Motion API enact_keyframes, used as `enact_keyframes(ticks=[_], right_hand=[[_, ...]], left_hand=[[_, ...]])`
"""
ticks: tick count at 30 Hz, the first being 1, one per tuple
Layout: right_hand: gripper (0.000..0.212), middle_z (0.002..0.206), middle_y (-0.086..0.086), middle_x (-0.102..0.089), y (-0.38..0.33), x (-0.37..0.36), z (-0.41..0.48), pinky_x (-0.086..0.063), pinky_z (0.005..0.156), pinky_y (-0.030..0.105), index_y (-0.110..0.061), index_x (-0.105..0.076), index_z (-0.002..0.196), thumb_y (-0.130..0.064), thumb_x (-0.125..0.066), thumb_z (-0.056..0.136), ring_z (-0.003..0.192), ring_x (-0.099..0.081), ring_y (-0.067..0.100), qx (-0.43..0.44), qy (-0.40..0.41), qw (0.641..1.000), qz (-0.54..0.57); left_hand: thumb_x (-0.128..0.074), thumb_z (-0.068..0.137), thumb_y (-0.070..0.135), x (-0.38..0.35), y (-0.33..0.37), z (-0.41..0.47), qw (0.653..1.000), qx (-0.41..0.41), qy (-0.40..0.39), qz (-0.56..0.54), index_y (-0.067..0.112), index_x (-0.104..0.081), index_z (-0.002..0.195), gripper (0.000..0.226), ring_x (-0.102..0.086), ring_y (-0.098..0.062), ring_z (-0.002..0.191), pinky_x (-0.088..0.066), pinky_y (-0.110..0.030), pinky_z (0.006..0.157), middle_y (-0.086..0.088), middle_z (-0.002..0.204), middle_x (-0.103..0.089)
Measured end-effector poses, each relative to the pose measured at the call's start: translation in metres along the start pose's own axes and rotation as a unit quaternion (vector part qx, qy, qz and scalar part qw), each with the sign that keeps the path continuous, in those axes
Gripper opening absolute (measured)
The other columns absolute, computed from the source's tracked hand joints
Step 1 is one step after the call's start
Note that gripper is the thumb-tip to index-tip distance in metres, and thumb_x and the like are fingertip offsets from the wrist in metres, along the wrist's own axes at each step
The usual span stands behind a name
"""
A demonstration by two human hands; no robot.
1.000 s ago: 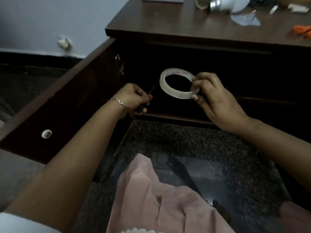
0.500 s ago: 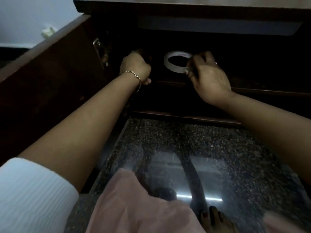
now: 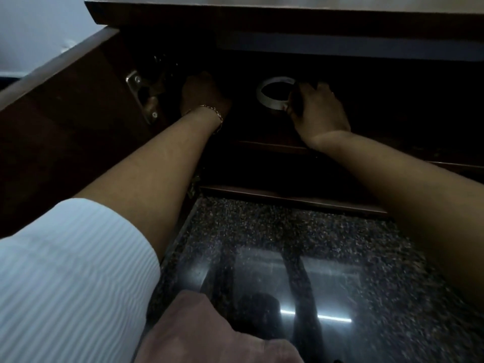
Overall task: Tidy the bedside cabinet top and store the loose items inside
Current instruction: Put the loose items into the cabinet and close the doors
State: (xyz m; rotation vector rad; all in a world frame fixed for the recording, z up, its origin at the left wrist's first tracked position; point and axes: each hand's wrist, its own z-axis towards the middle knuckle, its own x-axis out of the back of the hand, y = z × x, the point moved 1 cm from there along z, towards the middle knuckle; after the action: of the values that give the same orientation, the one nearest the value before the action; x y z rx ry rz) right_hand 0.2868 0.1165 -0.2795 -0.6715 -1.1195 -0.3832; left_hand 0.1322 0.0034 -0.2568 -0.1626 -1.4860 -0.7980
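- Now both arms reach into the open cabinet (image 3: 262, 19), past its door (image 3: 65, 113), which swings out on the cabinet's left side.
- Right hand (image 3: 318, 111) is inside the dark upper compartment, fingers curled, pinching the right rim of the tape roll (image 3: 272, 104).
- That tape roll sits tilted in the middle of the compartment, its pale ring facing out of the cabinet; whether it touches the shelf is too dark to say.
- Left hand (image 3: 203, 93) is deeper in, on the cabinet's left side just beside the door hinge (image 3: 142, 96), with a bracelet (image 3: 213, 111) at the wrist.
- Its fingers are lost in shadow, so I cannot tell whether they grip anything.
- Below the cabinet front lies a speckled, glossy floor (image 3: 262, 231).
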Motion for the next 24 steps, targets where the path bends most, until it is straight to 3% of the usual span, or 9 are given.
enact_keyframes(ticks=[14,24], right_hand=[[0.044,0.127,0.017,-0.06,-0.002,-0.008,0.015,-0.044,0.09,0.034,-0.009,-0.059,0.123,-0.034,-0.062,0.088,0.117,-0.054,0.033,0.001,0.035,0.998,0.055],[0.056,0.131,0.019,-0.055,-0.004,-0.002,0.01,-0.041,0.095,0.033,-0.005,-0.054,0.128,-0.04,-0.066,0.085,0.122,-0.05,0.033,-0.019,0.031,0.998,0.06]], left_hand=[[-0.035,0.101,0.029,-0.008,-0.001,0.015,0.996,-0.029,-0.033,0.082,0.002,-0.045,0.134,0.044,-0.042,-0.034,0.13,-0.036,-0.039,0.103,-0.019,0.14,-0.044],[-0.033,0.101,0.024,0.001,0.0,0.008,0.991,-0.064,-0.047,0.106,-0.001,-0.048,0.131,0.041,-0.043,-0.035,0.129,-0.035,-0.038,0.104,-0.02,0.139,-0.046]])
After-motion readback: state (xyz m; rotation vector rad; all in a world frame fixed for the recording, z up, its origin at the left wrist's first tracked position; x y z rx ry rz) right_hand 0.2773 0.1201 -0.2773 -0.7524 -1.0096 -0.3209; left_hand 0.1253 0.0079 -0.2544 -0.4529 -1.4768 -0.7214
